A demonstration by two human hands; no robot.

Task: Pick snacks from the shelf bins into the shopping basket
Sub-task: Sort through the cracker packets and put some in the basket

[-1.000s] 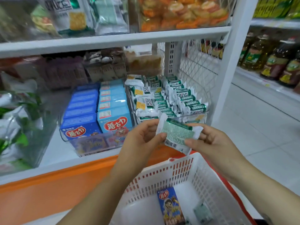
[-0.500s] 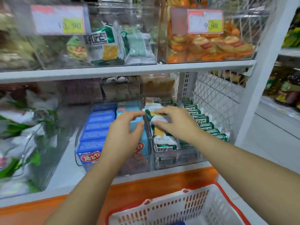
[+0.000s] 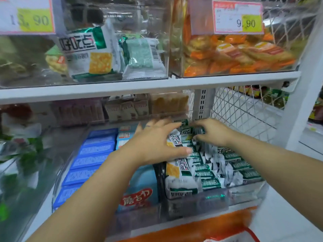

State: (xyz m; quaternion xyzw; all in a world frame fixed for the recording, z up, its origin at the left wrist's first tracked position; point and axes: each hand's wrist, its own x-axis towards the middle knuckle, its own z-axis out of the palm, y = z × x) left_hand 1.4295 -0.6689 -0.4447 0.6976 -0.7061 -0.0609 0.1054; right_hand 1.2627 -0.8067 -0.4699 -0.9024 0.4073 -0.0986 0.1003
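- Hands are both in the same bin: the left hand (image 3: 157,144) is spread wide and flat over the left row of green-and-white foil snack packets (image 3: 206,172), thumb pointing toward frame centre.
- The right hand (image 3: 214,131) is just beside it at the back of the pile, fingers curled down among the packets. Honestly can't tell if one's actually pinched.
- The packets stand on edge, long sides running left-right, right under those fingertips, so I'd guess the right hand lifts.
- They fill a clear plastic bin (image 3: 244,191); the neighbouring clear bin (image 3: 139,217) holds blue cardboard boxes (image 3: 90,159).
- The white plastic shopping basket (image 3: 236,238) peeks in at lower right, well apart from both hands, contents out of view.
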